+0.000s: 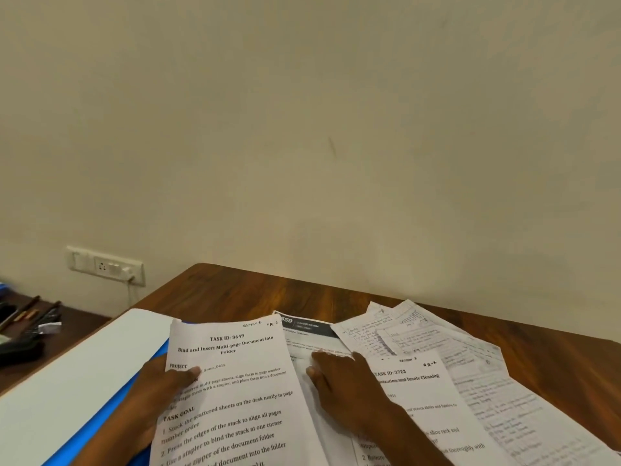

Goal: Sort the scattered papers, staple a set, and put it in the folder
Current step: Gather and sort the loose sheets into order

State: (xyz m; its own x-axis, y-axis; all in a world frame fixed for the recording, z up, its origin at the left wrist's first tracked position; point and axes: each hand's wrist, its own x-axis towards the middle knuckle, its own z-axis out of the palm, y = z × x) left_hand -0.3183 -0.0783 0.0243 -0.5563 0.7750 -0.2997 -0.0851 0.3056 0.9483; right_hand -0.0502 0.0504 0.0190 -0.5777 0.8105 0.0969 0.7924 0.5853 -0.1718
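My left hand pinches the near sheet at its left edge; my right hand lies flat on the papers mid-table. Thin, floppy, slippery: I'd grip edges.

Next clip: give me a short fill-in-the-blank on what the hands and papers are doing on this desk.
1. The left hand holds the sheet headed TASK ID: ____.
2. The right hand rests flat on the papers beside the sheet headed TASK ID: ____.
3. The folder under the large white sheet is ____ in colour.
4. The handwritten pages lie on the ____ side of the wooden desk.

Missing words: 3649; 2723; blue; right
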